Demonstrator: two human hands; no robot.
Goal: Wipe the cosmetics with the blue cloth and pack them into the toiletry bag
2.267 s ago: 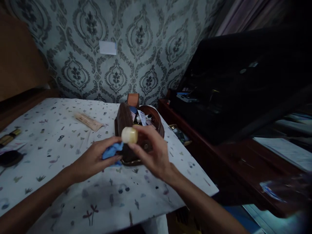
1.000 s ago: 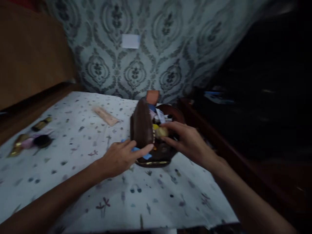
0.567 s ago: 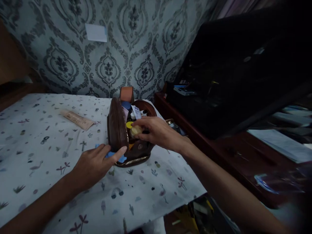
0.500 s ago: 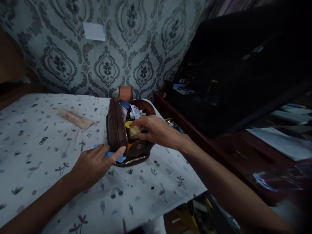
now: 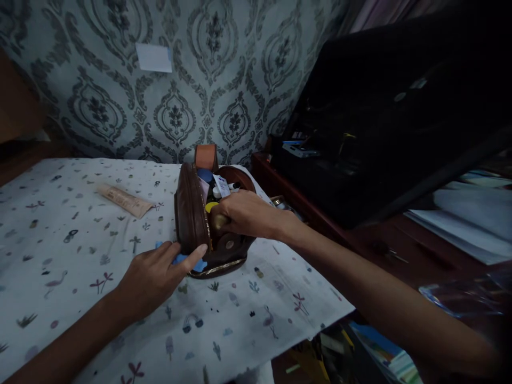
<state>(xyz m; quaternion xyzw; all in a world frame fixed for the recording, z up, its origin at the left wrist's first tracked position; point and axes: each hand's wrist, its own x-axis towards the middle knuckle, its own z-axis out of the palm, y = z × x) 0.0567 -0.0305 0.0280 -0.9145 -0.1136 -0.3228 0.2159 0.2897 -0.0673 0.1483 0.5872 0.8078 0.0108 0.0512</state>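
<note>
An unzipped brown leather bag (image 5: 188, 213) stands on the patterned cloth, its opening facing me. My right hand (image 5: 240, 213) is inside the opening, its fingers closed around a small round gold-coloured container (image 5: 220, 222) that the hand partly hides. Near it in the bag show a yellow round lid (image 5: 211, 206), a blue round lid (image 5: 205, 175) and a white labelled packet (image 5: 222, 186). My left hand (image 5: 160, 266) grips the bag's near left edge, its thumb laid along the rim. Under those fingers a piece of blue material (image 5: 196, 262) sticks out.
A beige tube (image 5: 126, 200) lies on the printed tablecloth (image 5: 100, 330) left of the bag. An orange-brown roll-like strap (image 5: 205, 156) rises behind it. To the right, a large black open case (image 5: 384, 117) leans over a dark red surface holding papers (image 5: 452, 229) and keys (image 5: 390, 250).
My right hand has pushed the round container lower into the bag and now covers more of it. My left hand stays at the bag's edge. The view has shifted slightly.
</note>
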